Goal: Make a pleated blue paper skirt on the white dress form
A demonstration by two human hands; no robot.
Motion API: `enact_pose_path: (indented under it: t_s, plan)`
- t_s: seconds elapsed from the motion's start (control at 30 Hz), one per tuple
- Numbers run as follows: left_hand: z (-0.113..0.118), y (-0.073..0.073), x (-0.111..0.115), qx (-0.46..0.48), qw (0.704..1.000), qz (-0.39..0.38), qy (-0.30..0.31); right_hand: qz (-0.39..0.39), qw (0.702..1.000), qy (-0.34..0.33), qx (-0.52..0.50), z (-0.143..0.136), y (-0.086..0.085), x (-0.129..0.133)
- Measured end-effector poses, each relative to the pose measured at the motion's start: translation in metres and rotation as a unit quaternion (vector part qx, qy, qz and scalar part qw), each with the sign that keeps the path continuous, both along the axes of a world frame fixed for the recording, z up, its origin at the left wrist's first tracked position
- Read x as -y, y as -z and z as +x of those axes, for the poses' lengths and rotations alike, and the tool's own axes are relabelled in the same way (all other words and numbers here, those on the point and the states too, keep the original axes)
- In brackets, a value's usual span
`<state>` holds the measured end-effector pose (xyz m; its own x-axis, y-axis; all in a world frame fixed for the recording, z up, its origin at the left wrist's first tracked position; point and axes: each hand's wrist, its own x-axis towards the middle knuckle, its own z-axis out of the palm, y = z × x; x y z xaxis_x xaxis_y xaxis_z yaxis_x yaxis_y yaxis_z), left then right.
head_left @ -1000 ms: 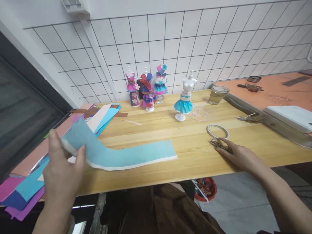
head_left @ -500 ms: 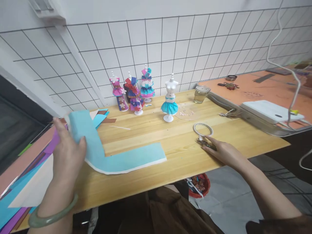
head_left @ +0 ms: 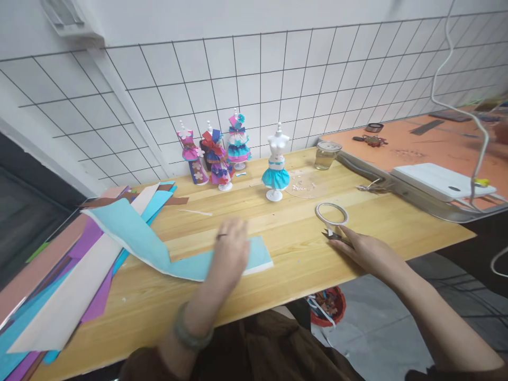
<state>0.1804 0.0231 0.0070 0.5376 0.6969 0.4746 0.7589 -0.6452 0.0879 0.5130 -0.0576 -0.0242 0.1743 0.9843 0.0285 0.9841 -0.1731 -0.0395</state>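
A light blue strip (head_left: pixel 146 241) with a white underside lies bent on the table, its left end resting on the pile of coloured sheets. Over its right part is my left hand (head_left: pixel 230 251), smeared by motion; I cannot make out whether it touches the strip or how its fingers are set. My right hand (head_left: pixel 367 251) rests on the table, its fingers closed around small dark snips (head_left: pixel 337 237) with pointed blades. Just beyond the blades lies a ring-shaped roll of tape (head_left: pixel 332 212), its loose white end close to the tips.
Coloured sheets (head_left: pixel 59 301) pile at the left. A small mannequin (head_left: pixel 275 177) in a turquoise skirt stands at the back, with several dressed ones (head_left: pixel 222 164) beside it. A lidded glass jar (head_left: pixel 327 156) and a white device (head_left: pixel 440 182) are right. A red scrap basket (head_left: pixel 337 312) sits below.
My left hand has let go of the blue strip's raised left end and moved right over its other part. The left end has dropped onto the pile. My right hand has barely moved.
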Motion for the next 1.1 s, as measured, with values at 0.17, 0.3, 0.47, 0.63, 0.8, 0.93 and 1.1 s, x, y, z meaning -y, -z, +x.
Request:
enact_pose_path:
  t_s: [0.17, 0.3, 0.47, 0.63, 0.8, 0.93, 1.1]
  plan:
    - [0.117, 0.028, 0.007, -0.012, 0.972, -0.065, 0.224, -0.006, 1.0, 0.001, -0.004, 0.002, 0.003, -0.004]
    - [0.171, 0.035, -0.013, -0.009, 0.956, -0.099, 0.276, 0.0, 1.0, -0.021, -0.002, 0.003, 0.004, -0.004]
    - [0.19, 0.037, -0.046, -0.049, 0.956, -0.103, 0.269, 0.014, 1.0, -0.02, -0.014, -0.001, 0.002, 0.002]
    - [0.197, 0.036, -0.056, -0.066, 0.957, -0.094, 0.267, 0.006, 1.0, -0.009, -0.005, -0.007, -0.001, 0.005]
    - [0.205, 0.038, -0.051, -0.066, 0.969, -0.099, 0.218, 0.012, 0.996, 0.032, 0.084, 0.004, 0.0, 0.022]
    - [0.205, 0.036, -0.035, -0.052, 0.977, -0.104, 0.181, 0.047, 0.985, 0.105, 0.128, 0.032, 0.01, 0.033]
    - [0.186, 0.019, 0.001, -0.043, 0.974, -0.102, 0.196, 0.04, 0.978, 0.178, 0.096, 0.051, 0.014, 0.016]
